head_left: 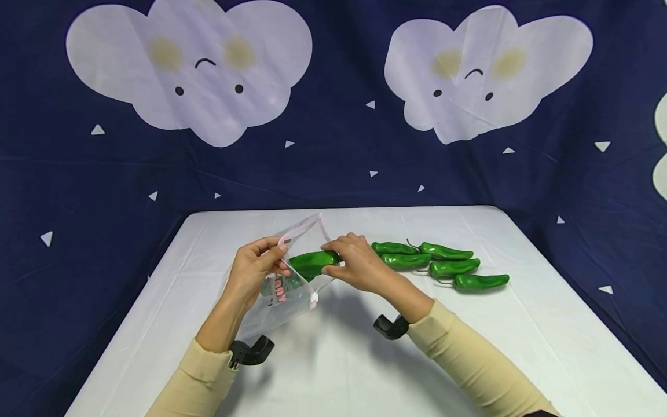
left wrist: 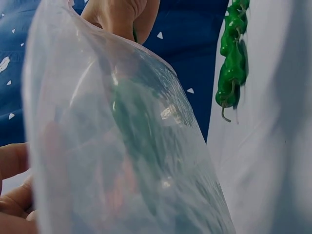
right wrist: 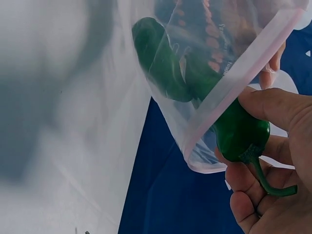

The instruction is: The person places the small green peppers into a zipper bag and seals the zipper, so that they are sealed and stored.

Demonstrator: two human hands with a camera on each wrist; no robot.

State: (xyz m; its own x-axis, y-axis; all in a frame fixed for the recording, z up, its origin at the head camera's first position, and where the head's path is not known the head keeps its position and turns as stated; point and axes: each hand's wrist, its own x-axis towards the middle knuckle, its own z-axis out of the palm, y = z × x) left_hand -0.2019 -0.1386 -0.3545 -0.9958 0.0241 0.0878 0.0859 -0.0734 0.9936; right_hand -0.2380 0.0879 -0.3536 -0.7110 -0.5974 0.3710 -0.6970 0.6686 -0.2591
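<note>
My left hand (head_left: 255, 266) pinches the rim of a clear zip bag (head_left: 278, 315) with a pink-edged mouth, holding it up off the table. At that mouth my right hand (head_left: 359, 263) grips a green pepper (head_left: 315, 262) near its stem end. The right wrist view shows this pepper (right wrist: 241, 131) partly inside the bag, its curved stem outside by my fingers. Another green pepper (right wrist: 158, 58) lies within the bag, seen through the plastic. In the left wrist view the bag (left wrist: 87, 136) covers much of the scene, and the pepper behind it is blurred.
Several green peppers (head_left: 450, 267) lie grouped on the white table (head_left: 521, 347), right of my right hand. A dark blue backdrop (head_left: 344, 145) with cloud shapes hangs behind the table. Each wrist bears a black camera mount (head_left: 252, 351).
</note>
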